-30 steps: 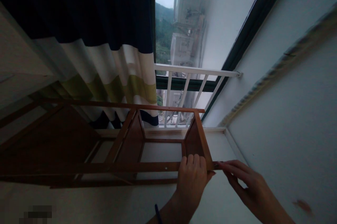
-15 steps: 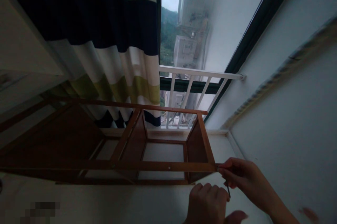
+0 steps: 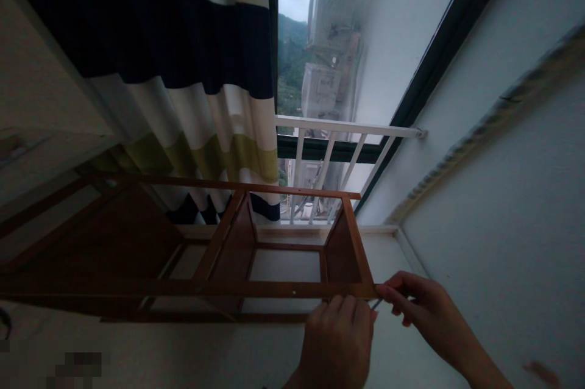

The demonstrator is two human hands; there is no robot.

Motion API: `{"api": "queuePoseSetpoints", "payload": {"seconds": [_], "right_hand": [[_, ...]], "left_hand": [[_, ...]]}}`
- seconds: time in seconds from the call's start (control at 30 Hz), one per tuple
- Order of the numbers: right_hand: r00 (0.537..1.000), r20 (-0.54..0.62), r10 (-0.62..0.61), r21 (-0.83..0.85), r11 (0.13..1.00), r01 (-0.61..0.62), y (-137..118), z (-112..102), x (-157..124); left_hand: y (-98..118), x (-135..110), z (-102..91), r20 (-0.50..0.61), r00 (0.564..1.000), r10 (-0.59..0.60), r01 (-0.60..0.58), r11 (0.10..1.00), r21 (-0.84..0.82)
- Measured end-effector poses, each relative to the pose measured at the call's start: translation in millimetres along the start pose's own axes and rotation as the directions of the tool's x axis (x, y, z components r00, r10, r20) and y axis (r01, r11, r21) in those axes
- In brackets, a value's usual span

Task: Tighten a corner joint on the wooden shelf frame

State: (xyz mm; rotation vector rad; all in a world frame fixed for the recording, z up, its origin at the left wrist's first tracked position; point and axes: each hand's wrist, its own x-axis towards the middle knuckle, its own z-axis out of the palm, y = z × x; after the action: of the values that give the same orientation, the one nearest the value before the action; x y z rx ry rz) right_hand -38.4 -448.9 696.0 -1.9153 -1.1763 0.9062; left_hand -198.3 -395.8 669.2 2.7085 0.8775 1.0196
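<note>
A brown wooden shelf frame (image 3: 283, 289) lies on its side across the view, with dark panels set between its rails. At its right end my right hand (image 3: 423, 306) is closed in a pinch right against the corner. A thin metal rod, apparently a hex key (image 3: 376, 303), runs from those fingertips toward my left hand. My left hand (image 3: 340, 337), its fingers curled, is closed around the rod's free end just below the rail. Most of the rod is hidden by the fingers.
Behind the frame hang a striped curtain (image 3: 219, 47) and a window with a white railing (image 3: 347, 128). A pale wall (image 3: 512, 206) rises close on the right. White furniture (image 3: 50, 72) stands at the upper left. Pale floor (image 3: 196, 355) lies in front.
My left hand has moved left and up toward the rail, swinging the free end of the hex key with it. My right hand stays at the frame's corner.
</note>
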Motion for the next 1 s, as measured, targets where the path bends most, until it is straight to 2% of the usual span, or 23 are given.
{"api": "queuePoseSetpoints", "payload": {"seconds": [0.2, 0.3, 0.47, 0.6, 0.8, 1.0], "right_hand": [[0.993, -0.005, -0.116, -0.116, 0.987, 0.114, -3, -1, 1], [0.985, 0.043, -0.17, -0.161, 0.971, 0.174, -4, -5, 5], [0.974, 0.143, -0.175, -0.076, 0.979, 0.187, -5, -9, 10], [0.966, 0.182, -0.181, -0.072, 0.978, 0.197, -9, -10, 15], [0.966, 0.171, -0.196, -0.026, 0.979, 0.203, -5, -11, 20], [0.977, 0.181, -0.112, 0.194, 0.978, 0.076, 3, -15, 25]], "left_hand": [[-16, 24, -11.2, 0.195, 0.977, -0.086, 0.079, 0.996, 0.041], [-18, 35, -13.4, 0.291, 0.949, -0.118, 0.119, 0.993, 0.014], [-19, 50, -16.1, 0.406, 0.905, -0.126, 0.158, 0.986, -0.045], [-20, 55, -13.0, 0.431, 0.899, -0.084, 0.123, 0.99, -0.064], [-14, 44, -7.2, 0.391, 0.918, -0.061, 0.102, 0.991, -0.085], [-5, 34, -3.1, 0.37, 0.929, 0.008, 0.062, 0.982, -0.178]]}}
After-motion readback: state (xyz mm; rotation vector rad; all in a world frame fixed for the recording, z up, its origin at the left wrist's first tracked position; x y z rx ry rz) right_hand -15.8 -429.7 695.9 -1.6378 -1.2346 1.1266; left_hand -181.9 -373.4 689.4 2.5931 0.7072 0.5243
